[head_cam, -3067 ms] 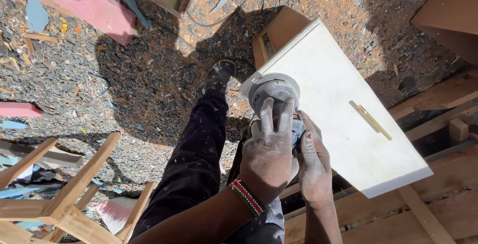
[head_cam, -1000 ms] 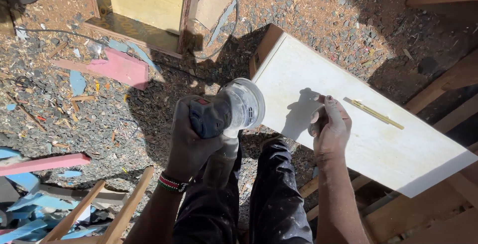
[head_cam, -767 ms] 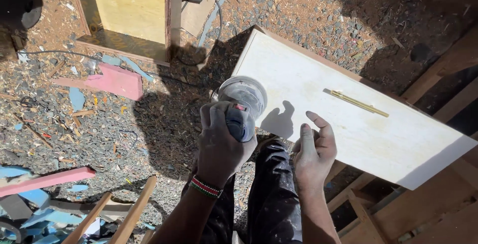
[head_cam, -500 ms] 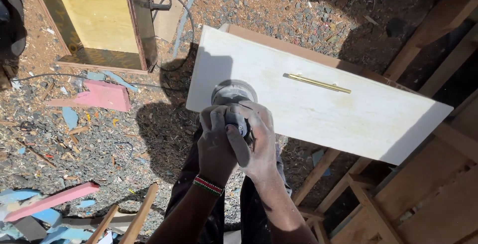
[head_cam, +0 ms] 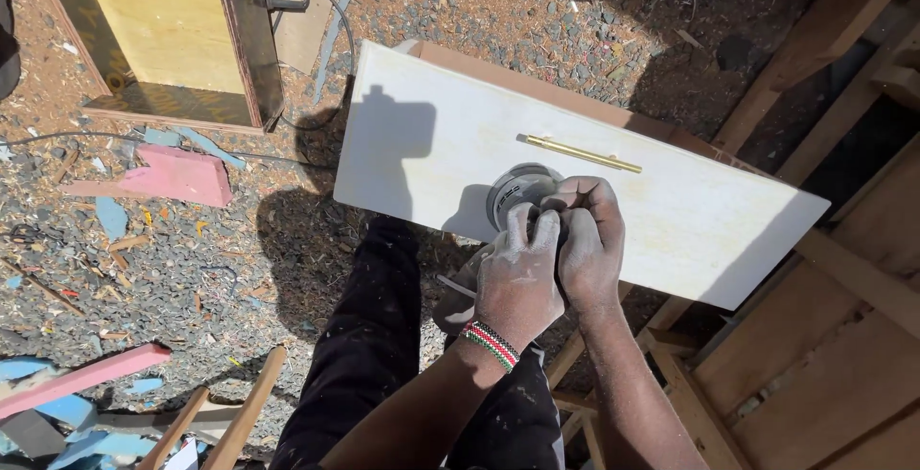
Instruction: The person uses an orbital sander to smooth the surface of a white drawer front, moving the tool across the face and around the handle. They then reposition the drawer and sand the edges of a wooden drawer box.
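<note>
Head view: gravel floor (head_cam: pixel 594 10) strewn with wood chips. White panel (head_cam: pixel 671 211) lies at 1 o'clock of centre, brass handle (head_cam: pixel 579 153) on its face. Plywood box (head_cam: pixel 158 34) at 10 o'clock. Pink offcut (head_cam: pixel 172 175) at 9 o'clock. Round sander (head_cam: pixel 517 192) sits on the panel's near edge. Left hand (head_cam: pixel 517 278) and right hand (head_cam: pixel 589 240), each grip wrapped tight on the sander. Beaded wristband (head_cam: pixel 492 343) on left wrist.

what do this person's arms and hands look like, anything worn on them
Both forearms are bare, with no sleeves and no gloves. The left hand and the right hand are coated in pale dust, thickest over the knuckles and fingers. A beaded wristband in red, white, green and black stripes circles the left wrist. No ring or watch shows on either side.
</note>
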